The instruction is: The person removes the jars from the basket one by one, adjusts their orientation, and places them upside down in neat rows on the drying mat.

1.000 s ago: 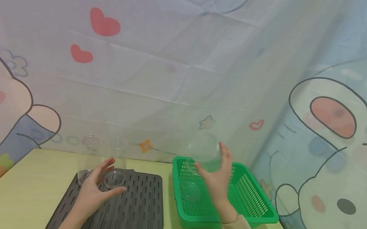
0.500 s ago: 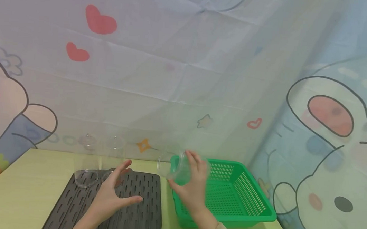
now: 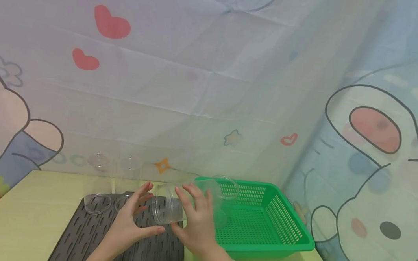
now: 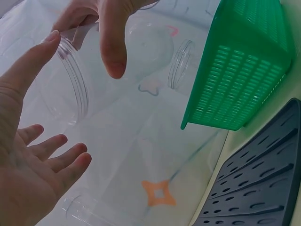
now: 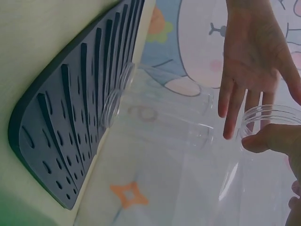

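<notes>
My right hand [image 3: 200,228] grips a clear plastic jar [image 3: 167,209] round its side, near the neck. The jar lies tipped sideways above the drying mat, its threaded mouth facing left. My left hand [image 3: 126,220] is spread just left of that mouth, fingers apart. In the left wrist view its thumb tip overlaps the jar's rim [image 4: 75,80]. Two more clear jars [image 5: 164,120] stand mouth down on the dark grey drying mat [image 3: 153,246], partly behind the left hand in the head view. Another clear jar [image 4: 181,68] shows at the basket.
A green plastic basket [image 3: 259,249] with slotted walls stands right of the mat. Both rest on a pale yellow table [image 3: 20,215]. A printed cloth [image 3: 161,84] with cartoon figures hangs behind the table.
My right hand has brought the jar leftward and down from over the basket, its mouth turned to the left. My left hand has shifted slightly right, and the two hands are closer together.
</notes>
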`<state>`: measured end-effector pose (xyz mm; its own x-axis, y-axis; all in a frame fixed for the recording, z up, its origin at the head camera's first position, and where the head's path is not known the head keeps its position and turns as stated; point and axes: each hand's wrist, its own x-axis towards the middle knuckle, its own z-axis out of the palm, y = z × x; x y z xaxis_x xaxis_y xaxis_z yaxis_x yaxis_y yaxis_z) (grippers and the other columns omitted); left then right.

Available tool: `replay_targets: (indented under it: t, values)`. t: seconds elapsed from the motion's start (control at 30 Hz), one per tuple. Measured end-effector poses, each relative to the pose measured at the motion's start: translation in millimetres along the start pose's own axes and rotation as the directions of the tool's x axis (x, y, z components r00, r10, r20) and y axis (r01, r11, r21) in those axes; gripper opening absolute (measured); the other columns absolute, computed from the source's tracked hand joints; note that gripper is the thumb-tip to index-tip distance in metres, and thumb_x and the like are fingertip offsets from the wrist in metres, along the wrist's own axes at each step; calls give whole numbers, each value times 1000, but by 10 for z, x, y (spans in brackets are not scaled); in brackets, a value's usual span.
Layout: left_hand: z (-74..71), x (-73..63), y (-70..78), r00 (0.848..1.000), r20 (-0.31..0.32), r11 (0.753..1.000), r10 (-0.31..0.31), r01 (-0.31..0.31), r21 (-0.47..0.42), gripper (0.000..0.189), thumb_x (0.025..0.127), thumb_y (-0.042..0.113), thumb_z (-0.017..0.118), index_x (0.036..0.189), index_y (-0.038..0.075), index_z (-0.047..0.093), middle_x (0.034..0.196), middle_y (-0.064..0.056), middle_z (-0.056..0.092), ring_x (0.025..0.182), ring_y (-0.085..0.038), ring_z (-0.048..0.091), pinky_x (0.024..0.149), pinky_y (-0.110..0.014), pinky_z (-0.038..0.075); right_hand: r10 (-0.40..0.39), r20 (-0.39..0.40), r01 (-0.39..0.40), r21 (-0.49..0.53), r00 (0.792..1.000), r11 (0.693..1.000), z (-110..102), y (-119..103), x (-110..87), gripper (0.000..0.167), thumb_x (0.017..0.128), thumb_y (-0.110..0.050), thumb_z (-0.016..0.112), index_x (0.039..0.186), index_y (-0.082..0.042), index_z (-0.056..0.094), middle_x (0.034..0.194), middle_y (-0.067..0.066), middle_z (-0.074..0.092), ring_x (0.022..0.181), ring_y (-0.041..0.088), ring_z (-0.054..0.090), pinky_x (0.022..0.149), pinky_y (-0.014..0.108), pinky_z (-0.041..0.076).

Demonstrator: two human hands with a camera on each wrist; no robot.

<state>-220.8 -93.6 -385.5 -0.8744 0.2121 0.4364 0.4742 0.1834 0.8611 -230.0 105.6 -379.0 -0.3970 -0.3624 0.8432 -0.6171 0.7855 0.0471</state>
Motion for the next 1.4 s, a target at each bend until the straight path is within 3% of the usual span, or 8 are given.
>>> replay_targets:
  t: [0.23,0.47,1.07,1.4]
  values:
    - [6,-3,-25,1000,26,1000,3,-3,5,104,74,14,86,155,8,22,156,-23,30,133,-47,43,100,-60,49,-63,35,65,-87,997,994,80,-106,-23,95,52,-25,96,136,-14,55,136,7,52,130,29,49,94,70,47]
    - [-17,22,-32,999,36,999,-41,41,-3,103,74,15,86,155,8,24,157,-23,28,133,-50,42,95,-56,54,-87,65,95,-130,994,987,118,-154,-31,94,54,-31,95,137,-15,55,136,5,51,131,27,48,95,68,48]
    - [-128,21,-63,994,21,994,-107,108,-31,89,73,17,87,147,9,37,151,-21,37,130,-49,45,93,-51,57,-38,103,43,-52,994,998,163,-250,-11,90,60,-29,94,139,-17,52,140,4,50,135,26,45,97,71,44]
    - [-175,9,-83,998,10,998,-66,66,-11,90,74,14,86,147,5,34,151,-24,36,130,-53,42,93,-57,55,21,126,-31,76,992,997,100,-281,-1,90,68,-35,90,144,-17,46,146,4,47,141,31,38,99,76,38]
